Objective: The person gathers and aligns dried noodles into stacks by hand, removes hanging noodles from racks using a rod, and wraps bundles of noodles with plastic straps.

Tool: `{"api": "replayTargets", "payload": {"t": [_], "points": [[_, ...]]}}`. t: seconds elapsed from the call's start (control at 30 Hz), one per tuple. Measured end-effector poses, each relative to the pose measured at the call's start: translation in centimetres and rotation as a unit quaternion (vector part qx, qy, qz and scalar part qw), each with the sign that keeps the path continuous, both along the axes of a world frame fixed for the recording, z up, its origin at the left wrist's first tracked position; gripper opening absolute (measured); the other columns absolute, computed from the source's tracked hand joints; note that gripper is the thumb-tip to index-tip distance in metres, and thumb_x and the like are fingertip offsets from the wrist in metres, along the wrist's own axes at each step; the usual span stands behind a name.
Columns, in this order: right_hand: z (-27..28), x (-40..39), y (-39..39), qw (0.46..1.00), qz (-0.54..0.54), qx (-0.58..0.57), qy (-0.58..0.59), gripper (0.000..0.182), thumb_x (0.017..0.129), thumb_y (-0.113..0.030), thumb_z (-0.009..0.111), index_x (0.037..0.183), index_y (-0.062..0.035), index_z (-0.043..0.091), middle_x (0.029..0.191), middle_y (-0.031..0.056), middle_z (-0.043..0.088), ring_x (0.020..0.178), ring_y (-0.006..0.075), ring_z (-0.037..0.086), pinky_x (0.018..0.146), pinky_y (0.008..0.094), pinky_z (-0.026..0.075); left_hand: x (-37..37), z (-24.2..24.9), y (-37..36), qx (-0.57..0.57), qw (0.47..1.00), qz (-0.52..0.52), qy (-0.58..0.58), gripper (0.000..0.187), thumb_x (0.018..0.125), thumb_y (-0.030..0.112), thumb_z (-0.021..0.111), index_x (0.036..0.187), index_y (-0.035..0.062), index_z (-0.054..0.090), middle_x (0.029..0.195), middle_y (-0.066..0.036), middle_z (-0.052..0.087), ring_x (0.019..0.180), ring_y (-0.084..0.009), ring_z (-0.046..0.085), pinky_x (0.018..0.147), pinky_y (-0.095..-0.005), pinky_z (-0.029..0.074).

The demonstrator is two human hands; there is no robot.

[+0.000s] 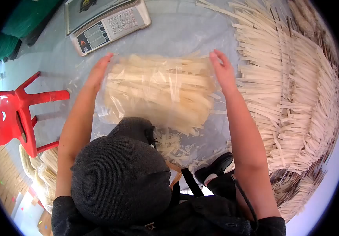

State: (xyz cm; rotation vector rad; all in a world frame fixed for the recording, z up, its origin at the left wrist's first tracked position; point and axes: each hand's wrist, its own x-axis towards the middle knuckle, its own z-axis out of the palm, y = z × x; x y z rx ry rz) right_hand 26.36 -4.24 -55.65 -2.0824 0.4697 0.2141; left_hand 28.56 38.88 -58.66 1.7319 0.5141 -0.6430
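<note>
- There's a clear plastic bag (pixel 159 92) stuffed with pale, flat cream-coloured strips sitting in the middle of the frame, lying on its side on a grey sheet-covered surface (pixel 185 31).
- The bag looks bulgy and crinkly, with shiny glare streaks; the strips inside mostly run left to right, kinda jumbled.
- Left hand (pixel 98 70) is pressed flat against the bag's left end, fingers stretched out, not wrapped round anything.
- Right hand (pixel 222 70) does the same on the right end, open palm, fingers straight.
- Huge heap of the same loose strips (pixel 295 86) fills the right side of the frame.
- A weighing scale (pixel 106 23) with a keypad is at the upper left, just above the bag.
- Red plastic chair (pixel 16 114) is tipped over at the far left.
</note>
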Motion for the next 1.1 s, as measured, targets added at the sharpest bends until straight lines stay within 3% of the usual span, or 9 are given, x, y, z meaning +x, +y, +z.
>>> {"api": "replayTargets", "payload": {"t": [0.13, 0.2, 0.4, 0.5, 0.63, 0.8, 0.93, 1.03, 1.1], "points": [[-2.0, 1.8, -1.0, 0.997, -0.072, -0.006, 0.011, 0.057, 0.089, -0.049, 0.058, 0.133, -0.0133, 0.053, 0.121, 0.0123, 0.060, 0.114, 0.0201, 0.053, 0.096, 0.0337, 0.041, 0.1, -0.3, 0.6, 0.030, 0.995, 0.086, 0.044, 0.074, 0.087, 0.066, 0.046, 0.143, 0.0171, 0.042, 0.149, -0.008, 0.034, 0.139, -0.0231, 0.028, 0.114, -0.0370, 0.021], [-2.2, 2.1, 0.1, 0.918, -0.130, 0.325, 0.185, 0.059, 0.088, -0.050, 0.059, 0.134, -0.0141, 0.053, 0.126, 0.0106, 0.057, 0.114, 0.0215, 0.053, 0.098, 0.0346, 0.040, -0.5, -0.7, 0.0, -0.153, 0.981, 0.085, 0.088, 0.068, 0.091, 0.061, 0.046, 0.144, 0.0190, 0.041, 0.150, -0.008, 0.032, 0.139, -0.0229, 0.028, 0.113, -0.0372, 0.025], [0.3, 1.2, 0.4, 0.952, 0.019, 0.241, 0.187, 0.063, 0.089, -0.054, 0.055, 0.137, -0.0137, 0.049, 0.136, 0.0087, 0.049, 0.121, 0.0244, 0.048, 0.101, 0.0375, 0.036, -1.1, 5.2, -3.9, -0.105, 0.992, -0.069, 0.010, 0.059, 0.095, 0.050, 0.047, 0.144, 0.0174, 0.041, 0.150, -0.009, 0.033, 0.138, -0.0224, 0.029, 0.112, -0.0339, 0.026], [1.1, -0.6, -2.9, 0.990, -0.042, 0.111, 0.077, 0.066, 0.089, -0.057, 0.053, 0.138, -0.0135, 0.048, 0.141, 0.0081, 0.045, 0.126, 0.0260, 0.045, 0.105, 0.0430, 0.030, -1.7, 3.9, -1.3, 0.089, 0.994, 0.049, -0.043, 0.061, 0.095, 0.052, 0.047, 0.143, 0.0145, 0.042, 0.144, -0.010, 0.042, 0.136, -0.0218, 0.033, 0.111, -0.0328, 0.026], [2.4, -8.0, -5.0, 0.977, -0.138, 0.154, 0.050, 0.073, 0.090, -0.060, 0.049, 0.145, -0.0148, 0.036, 0.150, 0.0070, 0.034, 0.133, 0.0269, 0.037, 0.109, 0.0478, 0.022, -5.8, 5.5, 0.0, 0.148, 0.983, 0.041, -0.096, 0.064, 0.095, 0.053, 0.047, 0.141, 0.0079, 0.043, 0.138, -0.011, 0.049, 0.132, -0.0215, 0.039, 0.110, -0.0319, 0.026], [-2.0, -14.9, 4.5, 0.879, -0.148, 0.449, 0.053, 0.081, 0.090, -0.063, 0.043, 0.151, -0.0135, 0.021, 0.155, 0.0096, 0.021, 0.141, 0.0347, 0.019, 0.108, 0.0628, 0.016, -8.9, 5.0, -3.8, -0.253, 0.935, 0.210, 0.132, 0.073, 0.093, 0.058, 0.045, 0.138, -0.0004, 0.042, 0.142, -0.013, 0.045, 0.128, -0.0246, 0.044, 0.106, -0.0368, 0.033], [8.0, -7.5, 3.8, 0.809, -0.303, 0.475, 0.168, 0.084, 0.090, -0.062, 0.044, 0.151, -0.0117, 0.016, 0.156, 0.0128, 0.018, 0.142, 0.0359, 0.017, 0.108, 0.0634, 0.015, -4.4, 10.2, -3.1, -0.268, 0.934, 0.216, 0.095, 0.074, 0.093, 0.059, 0.044, 0.141, 0.0038, 0.039, 0.142, -0.011, 0.044, 0.129, -0.0245, 0.042, 0.105, -0.0425, 0.035], [8.9, -5.9, 0.2, 0.819, -0.262, 0.480, 0.174, 0.089, 0.087, -0.065, 0.046, 0.151, -0.0112, 0.015, 0.156, 0.0139, 0.016, 0.142, 0.0374, 0.016, 0.109, 0.0618, 0.014, -2.9, 12.9, -1.0, -0.219, 0.959, 0.177, 0.001, 0.073, 0.092, 0.059, 0.045, 0.144, 0.0084, 0.036, 0.143, -0.010, 0.043, 0.131, -0.0240, 0.040, 0.106, -0.0458, 0.033], [7.6, -5.9, -1.2, 0.880, -0.192, 0.424, 0.099, 0.089, 0.087, -0.066, 0.047, 0.150, -0.0099, 0.018, 0.155, 0.0139, 0.018, 0.140, 0.0367, 0.019, 0.110, 0.0580, 0.015, -3.5, 8.4, 1.7, 0.094, 0.987, 0.071, -0.107, 0.072, 0.093, 0.057, 0.045, 0.147, 0.0123, 0.032, 0.147, -0.010, 0.036, 0.133, -0.0251, 0.036, 0.108, -0.0473, 0.029]]}}
